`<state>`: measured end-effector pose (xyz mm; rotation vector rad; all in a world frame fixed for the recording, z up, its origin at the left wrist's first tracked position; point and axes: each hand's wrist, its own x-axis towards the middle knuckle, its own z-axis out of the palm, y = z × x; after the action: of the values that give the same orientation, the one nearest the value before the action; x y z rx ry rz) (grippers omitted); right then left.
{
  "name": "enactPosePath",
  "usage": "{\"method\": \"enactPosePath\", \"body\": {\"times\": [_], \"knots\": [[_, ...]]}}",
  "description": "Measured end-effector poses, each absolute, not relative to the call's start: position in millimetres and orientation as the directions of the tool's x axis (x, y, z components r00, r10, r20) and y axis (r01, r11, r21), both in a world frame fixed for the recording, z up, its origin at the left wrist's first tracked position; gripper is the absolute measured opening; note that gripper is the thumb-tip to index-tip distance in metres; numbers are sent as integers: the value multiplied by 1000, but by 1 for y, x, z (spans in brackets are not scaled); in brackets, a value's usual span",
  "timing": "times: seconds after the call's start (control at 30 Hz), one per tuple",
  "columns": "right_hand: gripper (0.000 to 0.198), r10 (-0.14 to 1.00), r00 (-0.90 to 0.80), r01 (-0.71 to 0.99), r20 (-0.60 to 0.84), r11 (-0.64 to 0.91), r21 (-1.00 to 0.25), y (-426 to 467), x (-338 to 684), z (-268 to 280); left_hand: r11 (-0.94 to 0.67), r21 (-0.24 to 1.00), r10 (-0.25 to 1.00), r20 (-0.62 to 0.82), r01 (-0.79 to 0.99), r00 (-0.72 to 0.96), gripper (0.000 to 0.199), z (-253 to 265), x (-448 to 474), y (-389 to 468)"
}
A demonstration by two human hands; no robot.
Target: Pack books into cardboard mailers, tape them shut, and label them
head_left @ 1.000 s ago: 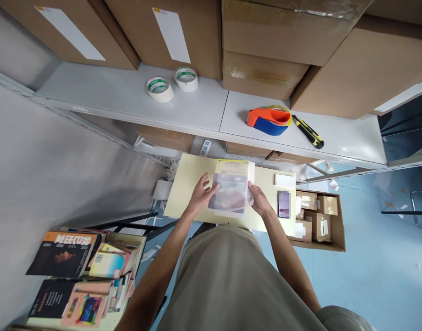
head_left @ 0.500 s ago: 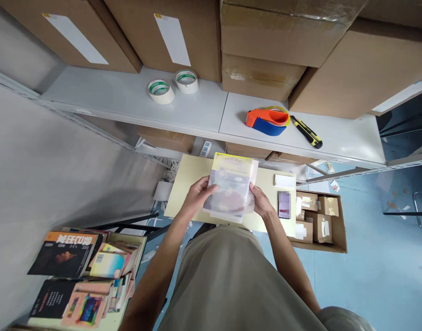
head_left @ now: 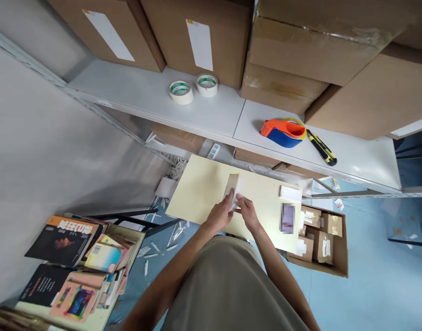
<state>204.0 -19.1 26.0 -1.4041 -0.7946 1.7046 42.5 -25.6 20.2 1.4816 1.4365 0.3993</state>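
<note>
A book (head_left: 233, 183) wrapped in a whitish see-through sleeve stands nearly edge-on above the pale yellow table (head_left: 197, 184). My left hand (head_left: 220, 213) is closed on its near left side. My right hand (head_left: 247, 212) pinches its near right edge, fingers bent. The book's cover faces away from view, so only a narrow strip of it shows. On the table to the right lie a small white pad or box (head_left: 289, 193) and a phone (head_left: 287, 218) with a blurred screen.
A shelf ahead carries tape rolls (head_left: 181, 93), an orange and blue tape dispenser (head_left: 283, 133), a utility knife (head_left: 321, 148) and large cartons (head_left: 204, 46). An open carton (head_left: 341, 262) of small parcels stands right of the table. Stacked books (head_left: 64, 241) are at lower left.
The wrapped book has turned from lying flat, cover up, to nearly edge-on. My hands have come closer together at its near end. The view has shifted slightly.
</note>
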Motion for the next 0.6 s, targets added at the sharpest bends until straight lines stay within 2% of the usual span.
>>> {"method": "enactPosePath", "body": {"times": [0.07, 0.13, 0.23, 0.3, 0.47, 0.6], "knots": [[66, 859, -133, -165, -495, -511, -843, -21, 201, 19, 285, 823, 892, -416, 492, 178, 94, 14, 29, -25], [67, 866, -125, -117, -484, -497, -860, -23, 201, 8, 418, 857, 860, -480, 303, 172, 82, 10, 11, -23], [74, 878, 46, 33, -476, -478, -878, -23, 208, -16, 585, 809, 792, -554, -55, 256, 70, 6, -23, -24], [77, 857, 129, 83, -499, -511, -855, -23, 211, -33, 628, 754, 771, -572, -190, 278, 70, 5, -46, -28], [65, 823, -78, 28, -562, -562, -827, -15, 188, -58, 608, 752, 789, -540, -254, 293, 71, -7, -93, -27], [57, 825, -66, 52, -561, -559, -828, 6, 137, -76, 520, 834, 845, -471, -184, 253, 68, -33, -128, -2]]}}
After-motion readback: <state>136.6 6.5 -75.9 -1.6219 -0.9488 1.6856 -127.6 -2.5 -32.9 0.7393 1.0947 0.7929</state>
